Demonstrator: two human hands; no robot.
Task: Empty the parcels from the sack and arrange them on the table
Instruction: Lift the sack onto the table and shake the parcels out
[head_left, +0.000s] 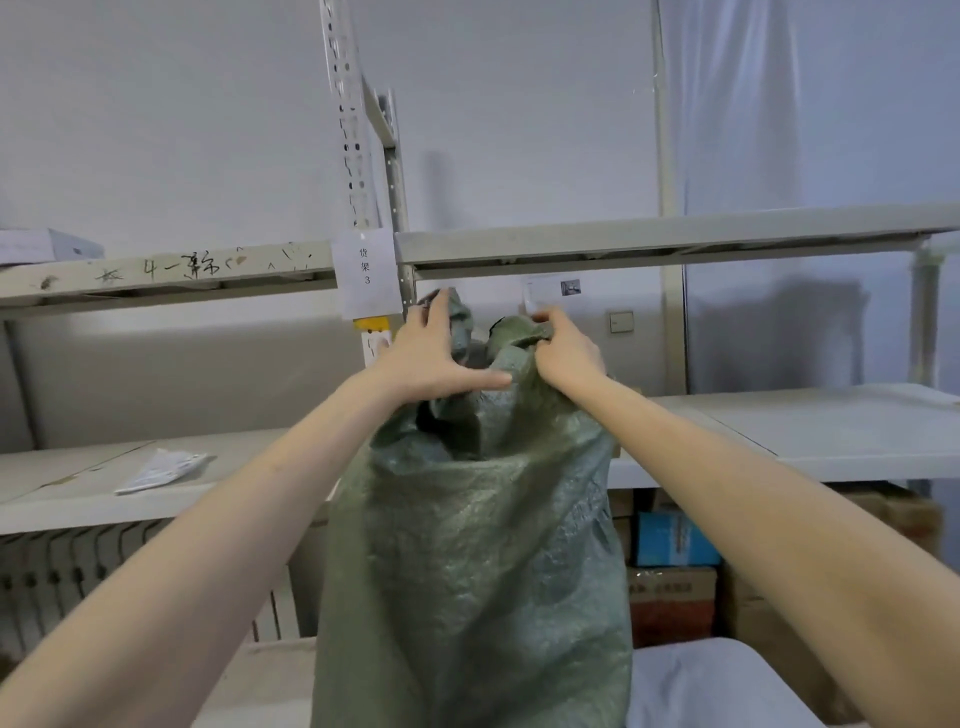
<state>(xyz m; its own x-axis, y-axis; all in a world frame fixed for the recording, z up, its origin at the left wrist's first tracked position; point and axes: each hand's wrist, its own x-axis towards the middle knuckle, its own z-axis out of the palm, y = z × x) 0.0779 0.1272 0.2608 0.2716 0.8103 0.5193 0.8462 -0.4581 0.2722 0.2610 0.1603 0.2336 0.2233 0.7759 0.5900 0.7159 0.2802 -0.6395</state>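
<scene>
The tall green woven plastic sack (478, 545) stands upright below both hands, its base out of sight at the bottom edge near what looks like a pale table surface (717, 686), its bunched mouth up at the fingertips. The long axis runs vertical, with the opening pointing up and slightly away. The left hand (431, 358) lies against the left side of the neck with fingers spread fairly wide and thumb stretched across the fabric, pressing more than clamping; the right hand (566, 351) has its fingers curled shut on a fold of the rim. No parcels are visible, so the emptying seems barely started. With only 1 firm pinch, the slick weave could slip free and the sack slump or topple sideways. Beyond the fingers, the grey metal shelf rail (623, 239) sits close above, so a lifted mouth could catch it.
</scene>
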